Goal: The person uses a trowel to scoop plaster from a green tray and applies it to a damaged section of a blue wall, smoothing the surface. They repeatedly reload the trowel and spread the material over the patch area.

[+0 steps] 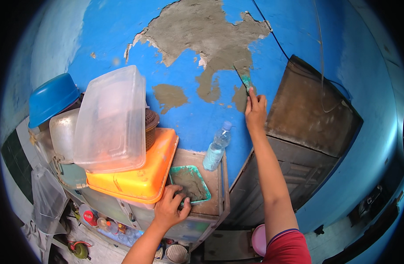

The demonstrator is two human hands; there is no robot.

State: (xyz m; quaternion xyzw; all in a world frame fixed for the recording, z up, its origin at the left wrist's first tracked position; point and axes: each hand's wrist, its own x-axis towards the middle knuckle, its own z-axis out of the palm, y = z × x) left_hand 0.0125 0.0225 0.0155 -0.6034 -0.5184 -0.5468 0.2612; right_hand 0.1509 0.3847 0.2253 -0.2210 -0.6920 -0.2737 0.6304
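In my right hand is a putty knife with a green handle, its blade flat against the blue wall. The blade lies at the lower edge of a large patch of grey mortar. Smaller grey patches sit lower on the wall. My left hand is closed on the near left rim of a shallow green tray holding wet grey mortar. The tray stands on a cabinet top. Just behind it is a clear plastic bottle with a blue cap, upright.
An upturned orange basin and a translucent plastic box are stacked left of the tray, beside a blue basin and metal pot. A brown wooden cupboard stands right. A black cable hangs down the wall.
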